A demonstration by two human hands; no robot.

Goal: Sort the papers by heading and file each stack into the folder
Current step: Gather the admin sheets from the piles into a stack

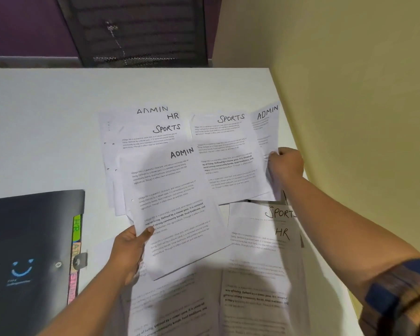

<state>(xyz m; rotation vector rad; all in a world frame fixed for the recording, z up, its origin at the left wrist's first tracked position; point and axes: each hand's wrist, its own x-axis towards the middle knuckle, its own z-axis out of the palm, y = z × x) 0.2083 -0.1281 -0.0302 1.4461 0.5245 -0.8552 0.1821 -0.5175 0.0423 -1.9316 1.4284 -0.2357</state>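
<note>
Printed sheets with handwritten headings lie spread over the white table. My left hand pinches the lower left edge of an ADMIN sheet and holds it tilted above the pile. My right hand grips the right edges of a SPORTS sheet and an ADMIN sheet behind it. A fanned stack at the back shows the headings ADMIN, HR and SPORTS. Near my right forearm lie sheets headed SPORTS and HR. The black folder lies closed at the left, with coloured tabs along its right edge.
A yellow wall runs along the table's right edge. A dark mesh chair back stands behind the far edge, against a purple wall. More printed sheets cover the near part of the table.
</note>
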